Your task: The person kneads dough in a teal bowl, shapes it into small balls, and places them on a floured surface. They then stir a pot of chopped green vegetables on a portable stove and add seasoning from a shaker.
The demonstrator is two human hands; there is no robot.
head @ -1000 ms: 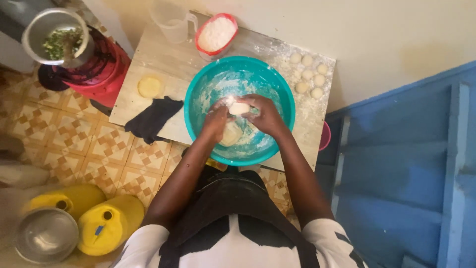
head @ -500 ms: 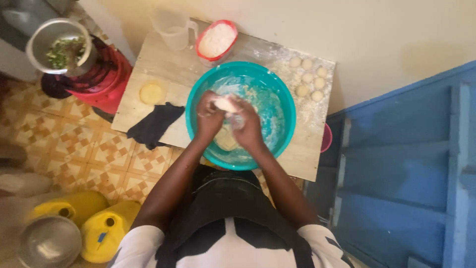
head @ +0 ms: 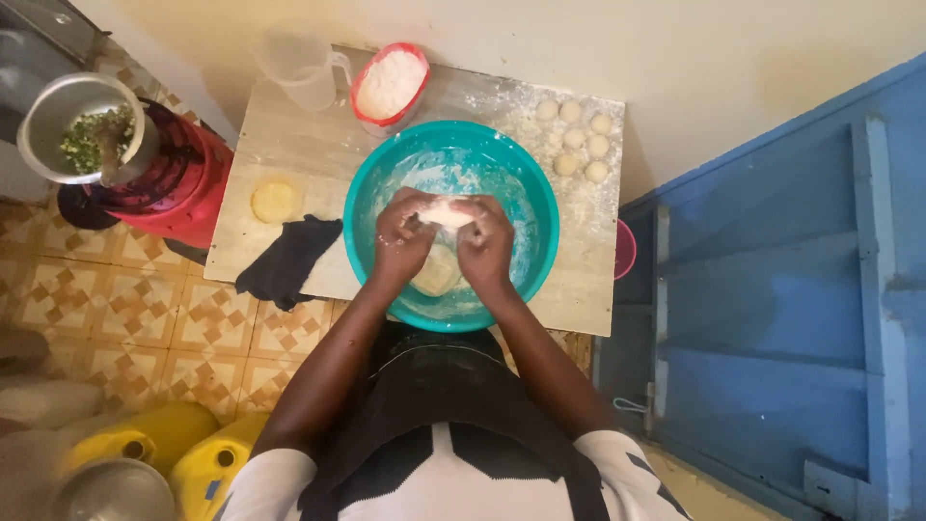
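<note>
Both hands are over a floured teal basin (head: pixel 521 174) on a small table (head: pixel 280 140). My left hand (head: pixel 400 236) and my right hand (head: pixel 487 246) together grip a small piece of pale dough (head: pixel 447 212) between their fingers. A larger lump of dough (head: pixel 436 275) lies in the basin just below them. Several small dough balls (head: pixel 577 140) sit on the floured right part of the table.
A red-rimmed tub of flour (head: pixel 389 85) and a clear jug (head: pixel 301 69) stand at the table's back. A flat dough disc (head: pixel 275 201) and a dark cloth (head: pixel 287 262) lie left. A metal pot of chopped greens (head: pixel 82 135) and yellow jerrycans (head: pixel 164 444) are at left, a blue door (head: pixel 781 289) at right.
The hands have stayed over the basin, working the small dough piece and lifting it off the larger lump. The camera view has shifted slightly.
</note>
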